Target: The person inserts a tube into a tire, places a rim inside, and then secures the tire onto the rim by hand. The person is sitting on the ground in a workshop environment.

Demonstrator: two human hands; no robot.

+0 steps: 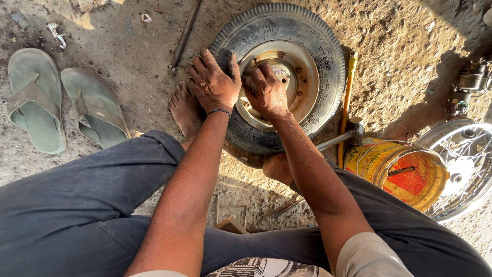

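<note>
A small black tyre (328,56) on a rusty metal rim (302,87) lies flat on the dirt ground between my bare feet. My left hand (214,82) presses down on the tyre's left sidewall, fingers spread. My right hand (267,92) is curled over the inner edge of the rim at its left side, fingers bent and gripping the rim. My left foot (185,110) rests against the tyre's left edge. Whether the right hand also holds a small tool is hidden.
Two green sandals (36,97) lie at the left. A hammer (346,136) and a yellow-handled tool (348,87) lie right of the tyre. A yellow and red bucket (405,172) and a spoked wheel (461,159) stand at the right. A metal rod (185,33) lies above.
</note>
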